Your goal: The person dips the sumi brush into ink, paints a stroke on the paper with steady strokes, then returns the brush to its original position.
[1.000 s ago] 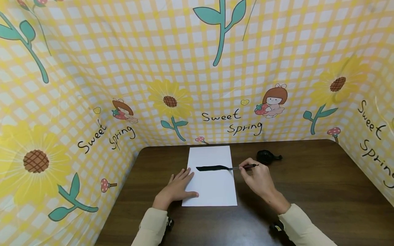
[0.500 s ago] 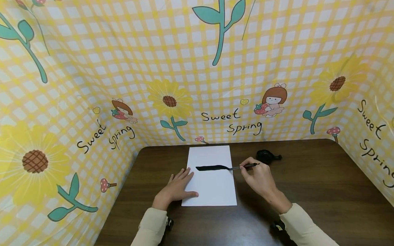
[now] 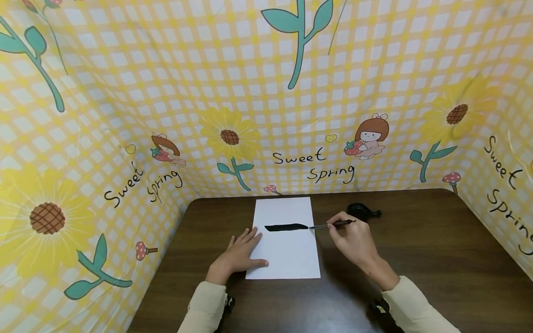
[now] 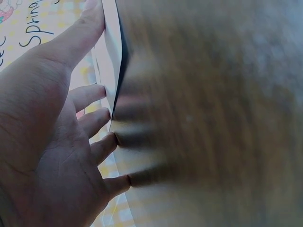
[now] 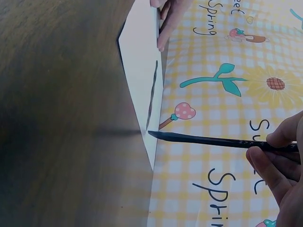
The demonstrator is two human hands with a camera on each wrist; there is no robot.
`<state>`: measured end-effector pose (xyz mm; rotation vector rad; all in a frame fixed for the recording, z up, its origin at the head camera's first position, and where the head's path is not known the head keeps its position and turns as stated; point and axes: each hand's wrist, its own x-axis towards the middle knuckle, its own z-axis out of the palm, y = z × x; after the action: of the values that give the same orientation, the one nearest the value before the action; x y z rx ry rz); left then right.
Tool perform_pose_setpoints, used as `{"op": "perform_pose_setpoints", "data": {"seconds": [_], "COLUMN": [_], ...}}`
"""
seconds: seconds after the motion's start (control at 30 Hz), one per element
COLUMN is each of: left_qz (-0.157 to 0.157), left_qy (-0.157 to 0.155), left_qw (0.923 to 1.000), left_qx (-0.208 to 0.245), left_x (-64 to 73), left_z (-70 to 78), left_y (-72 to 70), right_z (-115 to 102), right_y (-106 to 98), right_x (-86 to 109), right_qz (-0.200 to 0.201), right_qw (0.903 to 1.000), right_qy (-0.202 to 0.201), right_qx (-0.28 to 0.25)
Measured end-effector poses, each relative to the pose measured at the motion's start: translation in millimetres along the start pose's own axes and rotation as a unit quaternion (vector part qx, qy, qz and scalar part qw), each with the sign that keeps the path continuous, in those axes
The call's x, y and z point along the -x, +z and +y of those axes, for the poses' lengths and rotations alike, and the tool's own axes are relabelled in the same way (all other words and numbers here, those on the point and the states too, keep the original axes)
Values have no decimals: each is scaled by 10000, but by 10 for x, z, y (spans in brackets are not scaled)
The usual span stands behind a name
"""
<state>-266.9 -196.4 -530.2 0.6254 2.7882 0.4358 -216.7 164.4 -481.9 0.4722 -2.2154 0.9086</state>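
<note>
A sheet of white paper [image 3: 283, 259] lies on the dark wooden table, with a thick black stroke [image 3: 285, 227] running across its middle. My left hand [image 3: 237, 256] rests with fingers spread on the paper's left edge; the left wrist view shows these fingers [image 4: 98, 150] from the palm side. Between thumb and fingers, my right hand [image 3: 354, 240] pinches a dark slim paintbrush [image 3: 320, 226]. The brush points left, its tip by the stroke's right end, near the paper's right edge. In the right wrist view, the dark tip of the paintbrush [image 5: 189, 138] appears close to the paper; contact is hard to tell.
A black rounded object with a narrow neck [image 3: 361, 212] lies on the table [image 3: 416, 259] beyond my right hand, partly hidden by it. Yellow checked cloth [image 3: 287, 115] with flowers and lettering hangs behind the table and at both sides.
My right hand has shifted slightly to the right with the paintbrush, whose tip now sits at the stroke's right end. The left hand and the paper stay in place.
</note>
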Motion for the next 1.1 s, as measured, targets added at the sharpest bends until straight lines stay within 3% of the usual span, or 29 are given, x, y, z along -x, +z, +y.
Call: {"op": "perform_pose_setpoints", "data": {"seconds": [1.1], "left_qz": [12], "left_qy": [11], "left_qw": [10000], "left_qx": [38], "left_x": [41], "left_z": [56], "left_y": [-47], "right_z": [64], "right_y": [-319], "right_x": [-143], "right_qz": [361], "right_qw": [9990], "right_qy": [-192], "right_qx": [164]}}
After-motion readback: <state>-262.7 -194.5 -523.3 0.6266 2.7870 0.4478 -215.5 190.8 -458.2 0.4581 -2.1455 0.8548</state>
